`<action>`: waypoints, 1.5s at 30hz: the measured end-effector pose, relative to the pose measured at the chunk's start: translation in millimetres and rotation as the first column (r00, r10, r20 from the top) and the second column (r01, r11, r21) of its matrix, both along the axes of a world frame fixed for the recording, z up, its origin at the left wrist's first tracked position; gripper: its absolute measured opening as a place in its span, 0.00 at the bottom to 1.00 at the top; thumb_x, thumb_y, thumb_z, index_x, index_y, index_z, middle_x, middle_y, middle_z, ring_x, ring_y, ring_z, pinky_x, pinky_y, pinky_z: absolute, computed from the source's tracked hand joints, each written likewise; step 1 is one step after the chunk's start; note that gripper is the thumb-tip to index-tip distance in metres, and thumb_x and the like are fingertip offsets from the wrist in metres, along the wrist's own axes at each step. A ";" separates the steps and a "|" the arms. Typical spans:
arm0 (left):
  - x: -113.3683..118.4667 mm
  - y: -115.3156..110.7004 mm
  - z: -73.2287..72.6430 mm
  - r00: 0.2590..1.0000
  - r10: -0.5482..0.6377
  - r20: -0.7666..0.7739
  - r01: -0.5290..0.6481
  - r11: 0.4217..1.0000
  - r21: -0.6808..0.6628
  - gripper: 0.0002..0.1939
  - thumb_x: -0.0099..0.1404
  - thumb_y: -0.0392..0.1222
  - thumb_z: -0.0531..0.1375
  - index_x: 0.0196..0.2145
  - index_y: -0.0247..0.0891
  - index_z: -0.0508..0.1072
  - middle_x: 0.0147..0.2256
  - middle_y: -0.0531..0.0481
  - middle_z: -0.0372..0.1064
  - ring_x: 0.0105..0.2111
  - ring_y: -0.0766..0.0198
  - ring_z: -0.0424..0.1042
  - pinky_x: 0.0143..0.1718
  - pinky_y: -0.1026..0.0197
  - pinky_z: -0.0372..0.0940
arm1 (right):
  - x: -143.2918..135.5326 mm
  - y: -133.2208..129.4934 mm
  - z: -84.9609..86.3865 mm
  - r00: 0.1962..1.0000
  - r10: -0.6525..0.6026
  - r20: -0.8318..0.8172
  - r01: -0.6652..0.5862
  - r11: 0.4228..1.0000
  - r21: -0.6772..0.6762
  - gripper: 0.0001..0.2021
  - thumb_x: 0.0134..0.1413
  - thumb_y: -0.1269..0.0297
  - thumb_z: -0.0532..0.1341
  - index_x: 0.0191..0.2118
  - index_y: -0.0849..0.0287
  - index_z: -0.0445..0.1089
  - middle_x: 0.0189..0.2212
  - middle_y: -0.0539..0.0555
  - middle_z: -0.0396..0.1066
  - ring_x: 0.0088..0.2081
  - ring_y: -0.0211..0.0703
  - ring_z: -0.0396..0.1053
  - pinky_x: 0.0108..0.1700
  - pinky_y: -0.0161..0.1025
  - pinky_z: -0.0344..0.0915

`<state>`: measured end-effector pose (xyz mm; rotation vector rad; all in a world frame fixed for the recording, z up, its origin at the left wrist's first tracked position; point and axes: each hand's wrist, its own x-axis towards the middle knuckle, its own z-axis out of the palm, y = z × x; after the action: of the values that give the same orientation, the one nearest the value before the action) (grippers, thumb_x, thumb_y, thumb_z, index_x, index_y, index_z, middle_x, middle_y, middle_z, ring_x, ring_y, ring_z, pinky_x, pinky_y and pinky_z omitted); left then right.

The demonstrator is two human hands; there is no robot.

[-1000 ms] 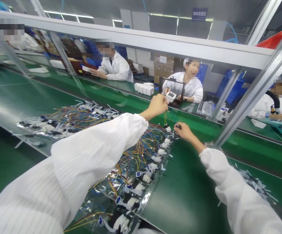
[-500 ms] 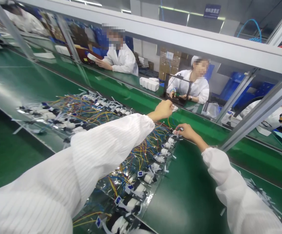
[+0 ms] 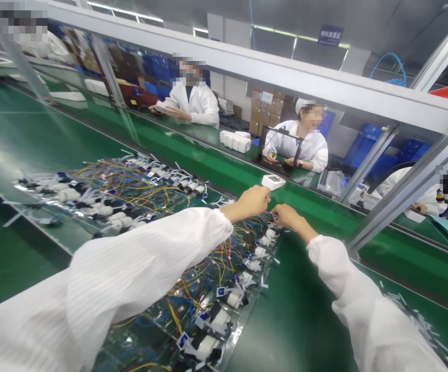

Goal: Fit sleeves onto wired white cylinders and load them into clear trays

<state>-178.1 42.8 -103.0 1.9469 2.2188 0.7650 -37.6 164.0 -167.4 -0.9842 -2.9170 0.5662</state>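
Both the left hand (image 3: 252,201) and the right hand (image 3: 289,217) are seen with fingers curled, but whether anything is clamped cannot be told. The nearest white-and-black wired cylinder (image 3: 271,234) is found between seven and eight o'clock from the right hand. It is judged light and stiff-bodied, with limp, easily strained wires (image 3: 227,249), so is best held by its white casing.

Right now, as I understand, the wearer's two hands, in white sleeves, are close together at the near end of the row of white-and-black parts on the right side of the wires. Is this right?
Not fully: the left hand and right hand, in white sleeves, are close together at the far end of that row of parts, as the head view shows.
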 end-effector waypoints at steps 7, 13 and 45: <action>-4.6 -113.1 20.9 0.999 -0.047 0.008 0.046 0.990 0.131 0.14 0.68 0.42 0.59 0.50 0.38 0.75 0.51 0.36 0.74 0.55 0.45 0.72 0.60 0.47 0.64 | 25.4 -2.8 27.8 0.980 -0.061 -0.187 0.022 0.978 -0.207 0.13 0.67 0.59 0.66 0.50 0.63 0.74 0.47 0.56 0.76 0.45 0.46 0.77 0.48 0.48 0.77; -29.6 -252.2 12.1 0.900 0.326 0.290 -0.399 0.884 0.246 0.21 0.60 0.57 0.63 0.48 0.48 0.76 0.57 0.44 0.73 0.61 0.42 0.68 0.70 0.44 0.57 | 59.1 20.4 38.6 0.830 -0.264 -0.490 0.089 0.932 -0.352 0.24 0.57 0.54 0.70 0.56 0.60 0.74 0.53 0.63 0.78 0.52 0.51 0.76 0.49 0.43 0.73; 98.3 -339.1 -127.3 -0.413 0.165 0.896 -0.806 0.391 -0.444 0.18 0.61 0.57 0.70 0.36 0.40 0.75 0.24 0.51 0.73 0.21 0.55 0.76 0.20 0.59 0.70 | -3.8 -20.3 -48.5 0.977 -0.097 -0.191 -0.121 0.488 -0.864 0.31 0.58 0.31 0.62 0.32 0.60 0.76 0.28 0.59 0.76 0.25 0.41 0.71 0.29 0.35 0.71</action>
<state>-79.7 -296.3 -230.3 -0.5763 1.5921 2.0514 -41.4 143.7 -215.9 -0.8012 -2.3050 2.1497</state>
